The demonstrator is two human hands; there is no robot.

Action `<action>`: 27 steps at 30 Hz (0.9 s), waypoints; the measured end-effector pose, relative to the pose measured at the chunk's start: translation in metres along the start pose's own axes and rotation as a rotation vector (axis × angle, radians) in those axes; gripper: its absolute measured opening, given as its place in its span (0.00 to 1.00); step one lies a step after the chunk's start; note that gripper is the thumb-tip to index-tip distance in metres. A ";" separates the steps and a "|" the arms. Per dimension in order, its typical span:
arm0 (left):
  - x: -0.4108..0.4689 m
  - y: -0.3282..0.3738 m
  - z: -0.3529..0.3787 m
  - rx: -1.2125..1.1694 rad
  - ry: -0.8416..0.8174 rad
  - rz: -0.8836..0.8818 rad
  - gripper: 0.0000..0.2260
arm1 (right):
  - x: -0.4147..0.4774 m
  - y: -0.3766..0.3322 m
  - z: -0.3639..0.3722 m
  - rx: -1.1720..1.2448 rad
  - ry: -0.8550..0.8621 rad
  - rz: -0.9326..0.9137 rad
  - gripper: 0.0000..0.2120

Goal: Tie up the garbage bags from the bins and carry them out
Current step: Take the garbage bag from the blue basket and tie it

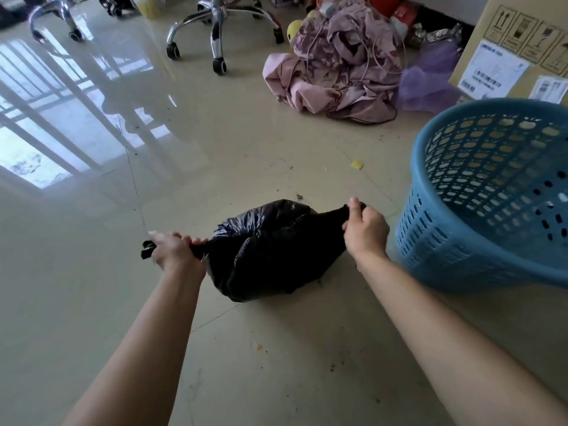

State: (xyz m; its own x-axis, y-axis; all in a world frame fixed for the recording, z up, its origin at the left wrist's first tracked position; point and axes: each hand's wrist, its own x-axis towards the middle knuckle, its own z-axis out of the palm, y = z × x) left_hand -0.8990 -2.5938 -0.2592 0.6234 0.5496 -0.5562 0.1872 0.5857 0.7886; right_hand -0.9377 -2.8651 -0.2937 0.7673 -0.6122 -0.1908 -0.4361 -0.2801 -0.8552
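**Bag pulled taut on the floor**

The black garbage bag point(270, 247) sits on the tiled floor point(92, 272). The left hand point(175, 250) and right hand point(364, 230) each clench a twisted corner, stretched apart. A blue basket point(479, 192) stands just beside it.

A single head-worn camera looks forward and steeply down over both outstretched forearms at the tiled floor point(246, 155), close above it. The wide lens bends the edges, so the chair bases point(215, 29) along the top are probably farther off.
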 end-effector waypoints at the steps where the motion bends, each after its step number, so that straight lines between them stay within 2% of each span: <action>1: -0.001 -0.002 0.001 0.021 -0.007 0.050 0.21 | -0.003 -0.003 0.004 0.100 -0.010 0.023 0.24; 3: 0.002 -0.003 0.006 0.168 -0.077 0.153 0.24 | -0.003 -0.008 0.004 0.211 -0.059 0.011 0.23; 6: 0.008 0.004 0.006 0.766 -0.179 0.287 0.35 | -0.002 -0.020 -0.002 0.199 -0.176 -0.104 0.26; 8: 0.008 0.010 0.007 1.062 -0.249 0.337 0.40 | -0.003 -0.029 -0.003 0.158 -0.258 -0.106 0.28; 12: -0.012 0.022 0.022 1.439 -0.224 0.391 0.52 | -0.004 -0.045 -0.002 0.015 -0.458 0.043 0.43; 15: -0.028 0.032 0.026 1.714 -0.266 0.371 0.51 | -0.007 -0.043 0.002 -0.297 -0.510 0.060 0.55; 16: -0.029 0.035 0.024 1.732 -0.315 0.299 0.49 | -0.009 -0.040 0.004 -0.363 -0.503 0.058 0.55; 18: -0.025 0.037 0.018 1.622 -0.487 0.195 0.40 | -0.010 -0.031 0.009 -0.301 -0.526 0.051 0.43; 21: -0.019 0.027 0.013 1.176 -0.731 0.134 0.22 | -0.010 -0.020 0.016 -0.030 -0.571 0.025 0.20; 22: -0.017 0.022 0.012 1.047 -0.763 0.101 0.23 | -0.011 -0.019 0.018 0.073 -0.539 0.032 0.16; 23: -0.014 0.016 0.011 0.987 -0.772 0.087 0.23 | -0.011 -0.019 0.019 0.185 -0.505 0.043 0.13; 25: -0.009 0.006 0.007 1.093 -0.688 0.178 0.15 | -0.013 -0.021 0.021 0.336 -0.424 0.043 0.09; 27: -0.004 -0.004 0.002 1.235 -0.545 0.279 0.09 | -0.013 -0.022 0.022 0.313 -0.320 -0.039 0.04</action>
State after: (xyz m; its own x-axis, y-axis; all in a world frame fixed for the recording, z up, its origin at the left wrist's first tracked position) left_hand -0.9003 -2.5996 -0.2597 0.9134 0.0919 -0.3965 0.3755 -0.5660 0.7339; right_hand -0.9277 -2.8348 -0.2831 0.9088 -0.3319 -0.2529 -0.2784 -0.0306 -0.9600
